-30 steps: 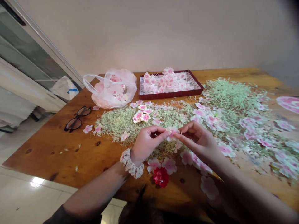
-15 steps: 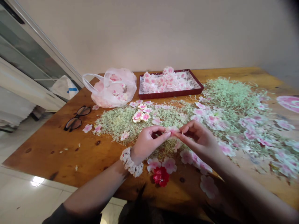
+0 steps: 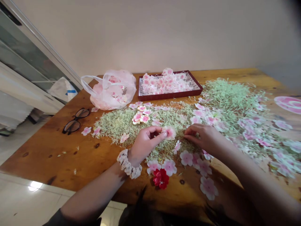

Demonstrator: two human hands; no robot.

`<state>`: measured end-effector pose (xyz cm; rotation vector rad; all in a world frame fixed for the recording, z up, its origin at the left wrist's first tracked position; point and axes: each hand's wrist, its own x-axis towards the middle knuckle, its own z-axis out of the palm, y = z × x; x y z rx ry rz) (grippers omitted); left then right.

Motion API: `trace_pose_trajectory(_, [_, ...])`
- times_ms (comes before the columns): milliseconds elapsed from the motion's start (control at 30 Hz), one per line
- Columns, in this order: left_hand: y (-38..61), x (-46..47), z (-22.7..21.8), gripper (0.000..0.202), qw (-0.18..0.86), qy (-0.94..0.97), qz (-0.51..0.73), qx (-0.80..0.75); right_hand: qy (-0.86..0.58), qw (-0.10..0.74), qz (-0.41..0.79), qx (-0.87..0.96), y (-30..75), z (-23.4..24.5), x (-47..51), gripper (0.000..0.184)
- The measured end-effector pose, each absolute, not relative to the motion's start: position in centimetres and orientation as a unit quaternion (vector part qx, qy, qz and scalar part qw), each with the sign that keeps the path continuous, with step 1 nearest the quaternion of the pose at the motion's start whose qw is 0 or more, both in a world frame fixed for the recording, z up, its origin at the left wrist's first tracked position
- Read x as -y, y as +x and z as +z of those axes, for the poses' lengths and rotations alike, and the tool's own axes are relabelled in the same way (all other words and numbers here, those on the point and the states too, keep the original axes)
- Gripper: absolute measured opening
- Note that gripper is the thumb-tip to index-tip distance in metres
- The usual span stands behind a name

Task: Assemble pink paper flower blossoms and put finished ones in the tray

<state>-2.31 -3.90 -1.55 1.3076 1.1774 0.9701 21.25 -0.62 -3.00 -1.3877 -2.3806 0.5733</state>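
My left hand (image 3: 147,142) pinches a pale pink fabric blossom (image 3: 169,132) at its fingertips, just above a mound of pale green shredded fibre (image 3: 162,150). A cream scrunchie (image 3: 129,164) circles that wrist. My right hand (image 3: 202,138) rests a little to the right with curled fingers, apart from the blossom and over the fibre. Whether it holds any fine strand is hidden. Loose pink blossoms (image 3: 187,158) and a red blossom (image 3: 161,179) lie close below both hands.
A dark red tray (image 3: 170,95) heaped with blossoms stands at the far side of the wooden table (image 3: 54,153). To its left are a translucent plastic bag (image 3: 110,91) of blossoms and black-framed glasses (image 3: 75,121). A bright green fibre heap (image 3: 228,97) lies far right.
My right hand has let go of the blossom and moved right, away from it. My left hand still holds the blossom. The view has shifted slightly.
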Motion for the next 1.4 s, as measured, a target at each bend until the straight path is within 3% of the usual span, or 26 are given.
trace_pose_trajectory(200, [-2.4, 3.9, -1.6, 0.021, 0.535, 0.546, 0.408, -0.498, -0.505, 0.23, 0.236, 0.798, 21.5, -1.8, 0.6, 0.012])
trace_pose_trajectory(400, [-2.4, 3.9, -1.4, 0.02, 0.545, 0.545, 0.403, -0.494, -0.512, 0.316, 0.506, 0.618, 21.8, -1.1, 0.7, 0.031])
trace_pose_trajectory(533, [-2.3, 3.9, -1.3, 0.02, 0.555, 0.539, 0.402, -0.49, -0.502, 0.339, 0.586, 0.539, 21.8, -1.1, 0.6, 0.039])
trace_pose_trajectory(967, [-2.4, 3.9, -1.6, 0.023, 0.553, 0.555, 0.392, -0.481, -0.509, 0.351, 0.582, 0.528, 22.2, -1.6, 0.4, 0.033])
trace_pose_trajectory(1167, [-2.3, 3.8, -1.6, 0.022, 0.565, 0.554, 0.385, -0.475, -0.544, 0.328, 0.515, 0.576, 22.2, -1.6, 0.3, 0.036])
trace_pose_trajectory(1400, [-2.4, 3.8, -1.8, 0.021, 0.565, 0.552, 0.387, -0.477, -0.557, 0.358, 0.45, 0.599, 21.8, -1.1, 0.6, 0.037])
